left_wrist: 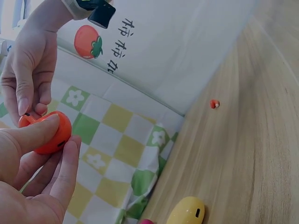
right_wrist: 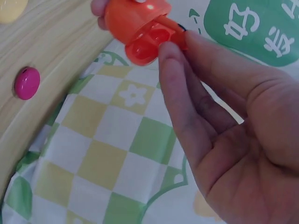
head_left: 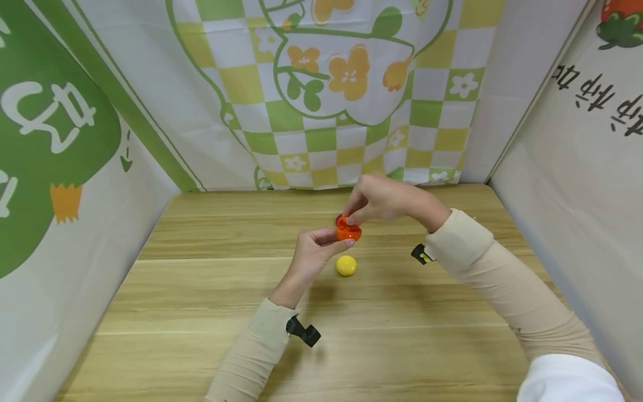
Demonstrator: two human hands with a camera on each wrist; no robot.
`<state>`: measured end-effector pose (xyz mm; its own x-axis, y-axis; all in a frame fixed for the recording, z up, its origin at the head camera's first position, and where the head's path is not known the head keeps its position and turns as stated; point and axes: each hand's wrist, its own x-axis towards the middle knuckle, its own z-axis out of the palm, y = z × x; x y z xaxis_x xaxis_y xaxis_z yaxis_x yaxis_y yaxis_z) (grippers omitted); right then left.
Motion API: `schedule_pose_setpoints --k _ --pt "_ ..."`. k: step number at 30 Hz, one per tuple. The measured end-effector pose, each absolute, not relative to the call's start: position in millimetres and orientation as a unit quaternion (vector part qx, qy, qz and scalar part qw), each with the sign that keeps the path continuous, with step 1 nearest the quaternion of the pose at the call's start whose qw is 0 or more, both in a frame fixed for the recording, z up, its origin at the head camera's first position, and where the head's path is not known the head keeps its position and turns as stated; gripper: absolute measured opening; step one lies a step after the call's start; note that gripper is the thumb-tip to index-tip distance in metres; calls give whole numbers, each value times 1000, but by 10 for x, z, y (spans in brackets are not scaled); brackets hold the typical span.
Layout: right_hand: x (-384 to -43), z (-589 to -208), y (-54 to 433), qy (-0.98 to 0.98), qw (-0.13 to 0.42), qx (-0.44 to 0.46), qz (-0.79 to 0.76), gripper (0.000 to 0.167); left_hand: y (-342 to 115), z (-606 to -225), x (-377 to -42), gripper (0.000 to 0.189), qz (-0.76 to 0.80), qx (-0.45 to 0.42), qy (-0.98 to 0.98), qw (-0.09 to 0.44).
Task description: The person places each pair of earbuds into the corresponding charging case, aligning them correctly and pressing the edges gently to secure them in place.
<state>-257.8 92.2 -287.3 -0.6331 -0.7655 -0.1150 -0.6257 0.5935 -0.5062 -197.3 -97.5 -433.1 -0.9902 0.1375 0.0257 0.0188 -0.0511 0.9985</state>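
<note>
Left hand grips an orange case above the worktop; right hand fingers pinch its open lid; a yellow case lies below; no readable writing on either case.

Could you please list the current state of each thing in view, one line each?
orange case: lid open, held above the table
left hand: grips the orange case from below
right hand: pinches the case's lid
yellow case: closed, lying on the table
pink case: closed, lying on the table
</note>
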Motion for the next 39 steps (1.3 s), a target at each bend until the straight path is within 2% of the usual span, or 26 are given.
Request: schedule_pose_setpoints --k 7,17,28,39 --pt "-2576 -2815 834 885 156 -401 -180 7 -958 -4330 -1973 28 725 55 685 46" --pt "-2650 -2756 841 891 195 -382 -150 3 -947 -4343 -1970 30 720 45 690 59" --pt "-2582 -2885 796 891 157 -396 -155 4 -940 -4365 -1967 28 716 43 694 56" --pt "-2658 -2872 1113 904 169 -366 -145 4 -934 -4384 -1960 29 720 32 692 47"
